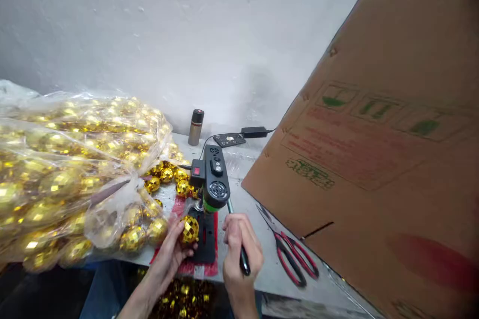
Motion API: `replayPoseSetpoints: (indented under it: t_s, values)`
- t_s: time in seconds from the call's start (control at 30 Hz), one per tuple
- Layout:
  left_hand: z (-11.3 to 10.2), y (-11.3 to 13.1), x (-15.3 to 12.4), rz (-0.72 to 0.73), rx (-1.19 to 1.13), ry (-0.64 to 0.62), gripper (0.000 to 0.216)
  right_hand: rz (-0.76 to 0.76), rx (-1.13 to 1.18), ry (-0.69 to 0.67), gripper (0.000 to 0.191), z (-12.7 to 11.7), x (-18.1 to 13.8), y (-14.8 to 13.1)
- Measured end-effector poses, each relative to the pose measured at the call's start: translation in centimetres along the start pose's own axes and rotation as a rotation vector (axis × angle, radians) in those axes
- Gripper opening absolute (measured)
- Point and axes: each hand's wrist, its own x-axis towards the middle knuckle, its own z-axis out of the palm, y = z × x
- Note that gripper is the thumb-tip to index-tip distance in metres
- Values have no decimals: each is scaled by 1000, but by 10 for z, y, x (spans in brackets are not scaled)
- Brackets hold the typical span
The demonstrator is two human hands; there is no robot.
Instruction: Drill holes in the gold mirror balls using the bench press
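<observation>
My left hand (170, 251) grips a small gold mirror ball (189, 229) and holds it under the head of a small black bench drill press (212, 179) with a red switch. My right hand (239, 249) is closed round the press's black lever handle (244, 259), to the right of the machine. The press stands on a black base (207, 239) that lies on a red mat (183, 207).
A big clear plastic bag (67, 169) full of gold balls fills the left of the table; several loose balls (168, 175) lie behind the press. Red-handled scissors (294, 256), a large cardboard box (377, 159), a small bottle (195, 127) and a power adapter (254, 132) stand around.
</observation>
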Motion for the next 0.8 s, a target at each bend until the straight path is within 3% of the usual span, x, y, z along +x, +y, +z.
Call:
replayPoseSetpoints:
  t_s: [0.17, 0.33, 0.5, 0.8]
  values:
    - [-6, -4, 7, 118, 120, -50, 85, -10, -5, 9, 32, 4, 2, -1]
    - [-18, -14, 26, 404, 580, 62, 81, -15, -9, 3, 31, 3, 3, -2]
    - [-18, -17, 39, 463, 826, 22, 80, -19, -18, 6, 31, 2, 3, 0]
    - [-29, -25, 47, 844, 1150, -28, 55, -15, -51, 4, 30, 0, 3, -3]
